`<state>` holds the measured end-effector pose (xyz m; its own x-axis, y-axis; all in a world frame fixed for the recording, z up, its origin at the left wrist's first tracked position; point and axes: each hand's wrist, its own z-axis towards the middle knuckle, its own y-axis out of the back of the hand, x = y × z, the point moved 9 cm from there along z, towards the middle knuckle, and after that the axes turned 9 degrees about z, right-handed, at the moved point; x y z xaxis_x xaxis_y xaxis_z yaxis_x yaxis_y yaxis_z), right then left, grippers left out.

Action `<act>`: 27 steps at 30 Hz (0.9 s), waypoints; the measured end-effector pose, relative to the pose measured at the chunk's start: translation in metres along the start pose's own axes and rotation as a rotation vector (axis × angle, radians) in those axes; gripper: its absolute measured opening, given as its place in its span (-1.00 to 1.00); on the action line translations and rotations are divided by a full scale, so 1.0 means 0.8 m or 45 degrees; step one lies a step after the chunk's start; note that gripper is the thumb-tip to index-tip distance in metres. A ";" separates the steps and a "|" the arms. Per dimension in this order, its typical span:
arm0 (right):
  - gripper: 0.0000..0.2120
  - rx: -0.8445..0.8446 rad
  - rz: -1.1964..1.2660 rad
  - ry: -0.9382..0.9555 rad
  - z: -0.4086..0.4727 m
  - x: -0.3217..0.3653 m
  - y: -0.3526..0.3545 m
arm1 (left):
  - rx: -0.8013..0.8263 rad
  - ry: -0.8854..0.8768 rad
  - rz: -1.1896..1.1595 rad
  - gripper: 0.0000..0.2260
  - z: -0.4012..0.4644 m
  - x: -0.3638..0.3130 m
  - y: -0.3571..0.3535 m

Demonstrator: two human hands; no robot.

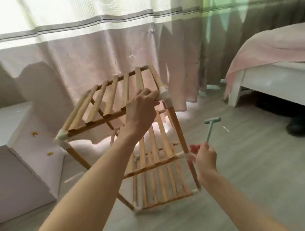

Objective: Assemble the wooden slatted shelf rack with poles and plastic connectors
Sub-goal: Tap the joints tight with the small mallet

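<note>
Head view, the only one we get. The shelf rack (131, 136) stands on the floor (247, 180) in the centre of the frame, three slatted tiers stacked, poles joined at the corners by white plastic connectors. The top tier (109, 99) tilts, long axis running from lower left up to upper right; the frame looks a bit skewed, though we can't rule out lens distortion.

Left hand (141, 111) reaches in from the lower left and grips the near rail of the top tier, fingers curled over it, right beside the top right connector (164, 95). It touches the wood just short of the plastic. Right hand (206, 156) sits lower right of centre, clenched around the handle of a small pale green hammer (209, 128), head up and level, well apart from that connector and below it.

We judge the rack nearly built, with joint seating in hand. The next move turns on one relation: the connector lies up and to the left of the hammer, with the left hand already next to it as the brace. The right hand is the striking one and must travel up. Risk: the left fingers are close to the strike point.

Background: curtain (105, 54) across the top, white cabinet (12, 156) at left, bed (273, 62) at right.
</note>
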<state>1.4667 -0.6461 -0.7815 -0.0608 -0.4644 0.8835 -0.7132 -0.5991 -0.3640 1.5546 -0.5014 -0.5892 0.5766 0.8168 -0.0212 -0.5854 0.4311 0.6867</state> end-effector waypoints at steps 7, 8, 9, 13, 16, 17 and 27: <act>-0.72 0.331 -0.054 0.266 0.002 0.092 -0.028 | 0.167 -0.154 -0.088 -0.81 -0.041 -0.072 -0.045; -0.72 0.397 -0.057 0.260 -0.001 0.094 -0.035 | 0.158 -0.140 -0.093 -0.82 -0.043 -0.067 -0.047; -0.72 0.450 -0.082 0.258 -0.003 0.094 -0.041 | 0.150 -0.141 -0.087 -0.83 -0.044 -0.062 -0.048; -0.72 0.590 -0.252 0.283 -0.007 0.089 -0.058 | 0.111 -0.120 0.012 -0.66 -0.049 -0.018 -0.046; -0.70 0.621 -0.360 0.317 -0.006 0.093 -0.067 | 0.121 -0.006 0.042 -0.61 -0.064 0.036 -0.046; -0.70 0.634 -0.380 0.320 -0.008 0.092 -0.070 | 0.114 0.012 0.043 -0.64 -0.070 0.050 -0.047; -0.73 0.862 -0.732 0.456 -0.056 0.103 -0.081 | 0.042 0.004 0.039 -0.72 -0.099 0.129 -0.011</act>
<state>1.4767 -0.6161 -0.6718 -0.1174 0.1785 0.9769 -0.1522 -0.9753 0.1600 1.5738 -0.3907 -0.6546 0.5566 0.8308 -0.0019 -0.5838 0.3928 0.7105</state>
